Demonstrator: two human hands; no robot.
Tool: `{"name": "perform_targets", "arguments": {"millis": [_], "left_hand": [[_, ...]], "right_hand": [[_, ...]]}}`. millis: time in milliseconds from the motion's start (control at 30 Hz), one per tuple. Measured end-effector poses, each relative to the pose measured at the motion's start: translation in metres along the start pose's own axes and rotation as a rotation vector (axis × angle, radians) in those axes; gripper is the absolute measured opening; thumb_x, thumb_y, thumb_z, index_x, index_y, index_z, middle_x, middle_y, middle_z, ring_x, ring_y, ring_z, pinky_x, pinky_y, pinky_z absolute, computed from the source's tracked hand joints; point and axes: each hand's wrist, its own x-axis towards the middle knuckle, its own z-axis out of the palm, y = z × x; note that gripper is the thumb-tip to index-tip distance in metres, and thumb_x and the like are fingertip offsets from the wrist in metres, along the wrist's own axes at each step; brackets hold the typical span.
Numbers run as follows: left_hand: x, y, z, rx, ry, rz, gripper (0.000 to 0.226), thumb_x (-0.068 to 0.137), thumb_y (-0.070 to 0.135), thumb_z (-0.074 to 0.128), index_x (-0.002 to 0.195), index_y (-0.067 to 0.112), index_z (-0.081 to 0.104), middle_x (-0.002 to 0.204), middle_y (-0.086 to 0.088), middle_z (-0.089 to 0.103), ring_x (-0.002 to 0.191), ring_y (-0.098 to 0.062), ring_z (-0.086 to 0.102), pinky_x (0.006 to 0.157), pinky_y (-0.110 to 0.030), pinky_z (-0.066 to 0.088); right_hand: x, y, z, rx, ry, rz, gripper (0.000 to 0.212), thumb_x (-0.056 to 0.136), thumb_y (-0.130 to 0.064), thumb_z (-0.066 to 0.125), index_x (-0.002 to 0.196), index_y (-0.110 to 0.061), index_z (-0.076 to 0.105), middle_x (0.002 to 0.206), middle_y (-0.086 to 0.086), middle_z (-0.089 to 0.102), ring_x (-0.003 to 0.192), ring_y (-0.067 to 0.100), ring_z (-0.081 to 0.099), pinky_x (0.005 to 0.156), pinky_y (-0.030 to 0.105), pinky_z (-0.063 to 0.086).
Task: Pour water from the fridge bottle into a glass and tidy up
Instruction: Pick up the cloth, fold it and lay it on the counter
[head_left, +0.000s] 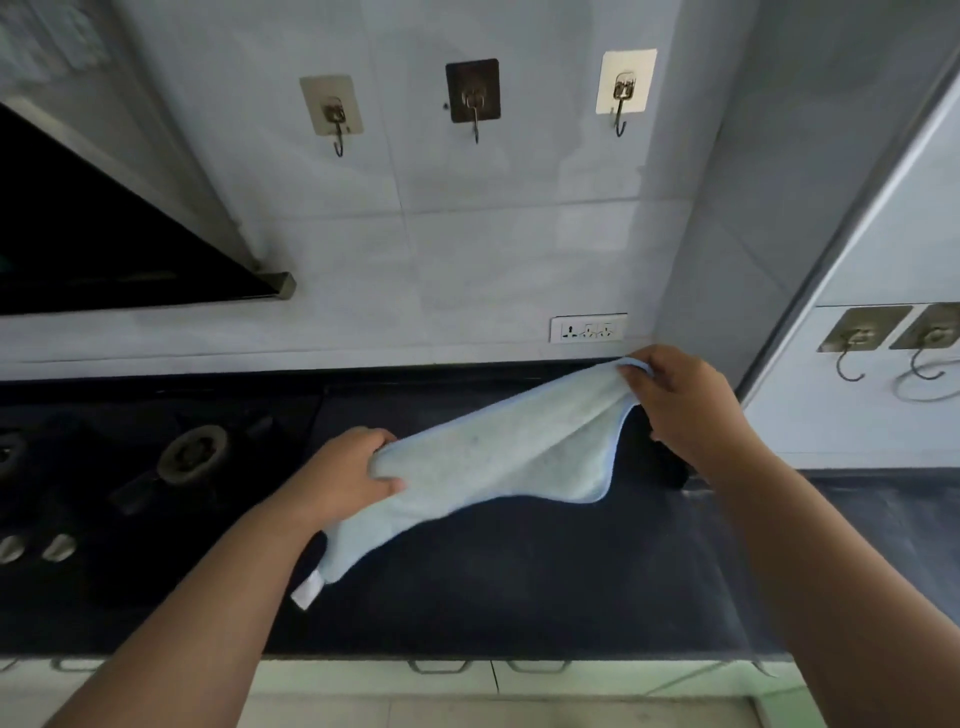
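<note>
Above the desk (519, 597), near its back edge, a cloth (498, 457) is being held stretched, pinched by the left hand (343, 480) and right hand (680, 402); tidying seems underway; bottle and glass are not being shown.

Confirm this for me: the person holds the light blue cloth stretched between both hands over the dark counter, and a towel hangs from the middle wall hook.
One thing is wrong: nothing hangs from the middle wall hook; it is bare in the head view. The rest stands: the left hand and right hand hold the light blue cloth stretched over the dark counter.
</note>
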Motion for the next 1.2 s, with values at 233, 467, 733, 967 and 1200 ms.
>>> {"name": "perform_targets", "arguments": {"millis": [233, 467, 733, 967, 1200], "left_hand": [[0.033, -0.004, -0.051, 0.092, 0.262, 0.003, 0.025, 0.096, 0.008, 0.065, 0.113, 0.022, 0.077, 0.107, -0.002, 0.071, 0.097, -0.022, 0.067, 0.087, -0.037, 0.055], [0.021, -0.005, -0.024, -0.005, 0.565, 0.244, 0.05, 0.088, -0.014, 0.053, 0.125, 0.012, 0.072, 0.127, -0.001, 0.067, 0.114, -0.019, 0.062, 0.1, -0.033, 0.05], [0.005, -0.085, 0.106, 0.144, 0.034, -0.046, 0.045, 0.094, 0.001, 0.056, 0.128, 0.027, 0.07, 0.13, 0.003, 0.068, 0.106, -0.017, 0.068, 0.09, -0.032, 0.056], [0.007, -0.098, 0.146, 0.13, -0.256, -0.134, 0.034, 0.102, 0.016, 0.052, 0.126, 0.031, 0.071, 0.129, 0.005, 0.068, 0.11, -0.013, 0.067, 0.094, -0.031, 0.057], [0.051, -0.094, 0.162, 0.073, -0.181, -0.143, 0.05, 0.105, 0.028, 0.049, 0.154, 0.029, 0.046, 0.162, 0.007, 0.038, 0.145, -0.016, 0.043, 0.111, -0.042, 0.048]], "right_hand": [[0.032, 0.006, 0.029, 0.114, -0.011, 0.075, 0.025, 0.092, -0.008, 0.058, 0.095, -0.03, 0.066, 0.089, -0.005, 0.069, 0.085, 0.018, 0.067, 0.07, 0.027, 0.053], [0.013, 0.006, 0.036, 0.221, 0.126, 0.028, 0.02, 0.095, -0.015, 0.056, 0.098, -0.029, 0.07, 0.087, -0.008, 0.069, 0.071, 0.007, 0.06, 0.063, 0.02, 0.044], [-0.046, 0.111, 0.112, -0.044, -0.173, 0.281, 0.02, 0.091, -0.011, 0.06, 0.096, -0.027, 0.071, 0.096, 0.001, 0.07, 0.08, 0.018, 0.063, 0.064, 0.027, 0.042], [-0.06, 0.143, 0.149, -0.242, -0.484, 0.5, 0.028, 0.084, -0.039, 0.05, 0.08, -0.021, 0.07, 0.085, -0.005, 0.07, 0.084, 0.019, 0.066, 0.079, 0.034, 0.054], [-0.039, 0.137, 0.186, -0.214, -0.432, 0.348, 0.031, 0.099, -0.027, 0.053, 0.124, -0.029, 0.069, 0.132, -0.008, 0.06, 0.083, 0.011, 0.067, 0.065, 0.023, 0.052]]}}
